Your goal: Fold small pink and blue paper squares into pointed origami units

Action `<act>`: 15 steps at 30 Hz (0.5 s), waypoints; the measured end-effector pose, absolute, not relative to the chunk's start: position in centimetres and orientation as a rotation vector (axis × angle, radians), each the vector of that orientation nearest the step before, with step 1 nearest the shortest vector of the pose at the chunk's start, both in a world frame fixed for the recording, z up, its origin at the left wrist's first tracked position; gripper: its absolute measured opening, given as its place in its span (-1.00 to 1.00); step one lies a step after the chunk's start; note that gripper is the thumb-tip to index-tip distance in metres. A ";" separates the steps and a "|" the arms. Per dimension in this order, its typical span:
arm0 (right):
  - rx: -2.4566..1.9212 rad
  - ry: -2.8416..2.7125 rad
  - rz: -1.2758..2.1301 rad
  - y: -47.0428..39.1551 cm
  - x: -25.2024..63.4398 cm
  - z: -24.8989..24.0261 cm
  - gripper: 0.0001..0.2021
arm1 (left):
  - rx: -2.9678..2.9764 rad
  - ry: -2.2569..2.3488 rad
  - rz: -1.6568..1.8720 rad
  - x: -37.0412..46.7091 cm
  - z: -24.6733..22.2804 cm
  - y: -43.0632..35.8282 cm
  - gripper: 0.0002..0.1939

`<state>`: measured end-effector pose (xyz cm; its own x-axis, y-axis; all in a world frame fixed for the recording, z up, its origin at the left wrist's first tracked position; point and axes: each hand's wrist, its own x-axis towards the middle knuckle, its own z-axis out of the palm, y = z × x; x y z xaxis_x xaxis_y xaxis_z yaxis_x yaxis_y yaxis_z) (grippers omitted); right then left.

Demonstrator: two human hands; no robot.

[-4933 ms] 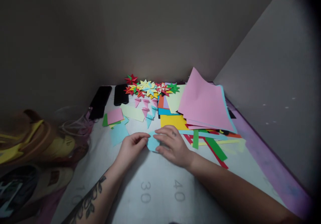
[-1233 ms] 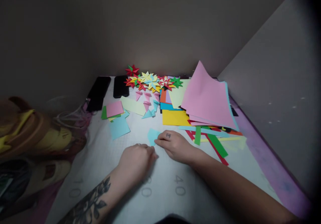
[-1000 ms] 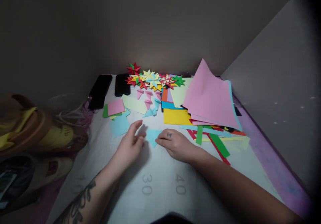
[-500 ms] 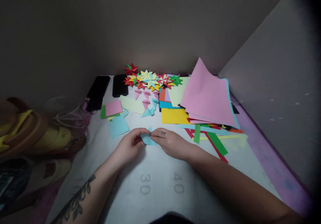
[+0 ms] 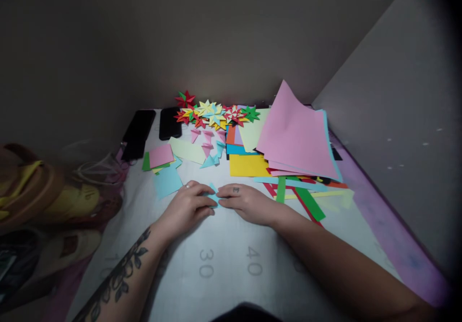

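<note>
A small light blue paper piece (image 5: 214, 198) lies between my two hands, low over the white mat. My left hand (image 5: 190, 203) has its fingers closed on the paper's left side, covering much of it. From the right, the fingertips of my right hand (image 5: 242, 201) press together on its other edge. Beyond my hands sit small folded pieces, some pink (image 5: 207, 148) and some light blue (image 5: 210, 161). A light blue square (image 5: 168, 182) lies to the left, near a pink square (image 5: 161, 155) on top of green and yellow paper.
Folded paper stars (image 5: 213, 113) are heaped at the back. Two black phones (image 5: 140, 125) (image 5: 170, 123) lie at the back left. Large pink sheets (image 5: 294, 129), yellow paper (image 5: 248, 165) and green strips (image 5: 310, 203) cover the right. A bag (image 5: 77, 199) stands at far left.
My left hand has turned and moved slightly right, its fingers now further over the light blue piece. Less of the paper shows, and it sits flatter. The whole view has shifted a little.
</note>
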<state>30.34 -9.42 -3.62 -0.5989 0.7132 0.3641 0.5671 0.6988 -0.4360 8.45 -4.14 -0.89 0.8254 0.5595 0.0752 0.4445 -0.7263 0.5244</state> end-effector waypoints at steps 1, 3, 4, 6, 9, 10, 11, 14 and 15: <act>-0.987 -2.391 0.382 -9.4 30.4 -3.6 -0.70 | 2.523 0.740 0.306 8.5 -0.9 -4.1 -0.86; -0.991 -2.399 0.386 -9.4 30.4 -3.5 -0.70 | 2.536 0.736 0.296 8.6 -0.9 -4.0 -0.84; -0.991 -2.408 0.379 -9.4 30.4 -3.4 -0.70 | 2.538 0.736 0.294 8.6 -1.0 -4.0 -0.84; -0.997 -2.434 0.363 -9.4 30.4 -3.3 -0.71 | 2.540 0.748 0.307 8.5 -1.0 -3.8 -0.83; -1.022 -2.478 0.352 -9.6 30.5 -3.0 -0.73 | 2.505 0.781 0.330 8.4 -1.0 -3.5 -0.85; -1.030 -2.490 0.355 -9.7 30.5 -2.9 -0.74 | 2.483 0.782 0.332 8.4 -1.0 -3.5 -0.85; -1.036 -2.501 0.360 -9.7 30.6 -2.9 -0.75 | 2.461 0.781 0.335 8.4 -1.0 -3.4 -0.84; -1.024 -2.517 0.384 -9.8 30.8 -3.1 -0.77 | 2.430 0.798 0.335 8.6 -1.1 -3.3 -0.83; -1.010 -2.508 0.394 -9.8 30.9 -3.3 -0.77 | 2.431 0.817 0.332 8.7 -1.2 -3.3 -0.83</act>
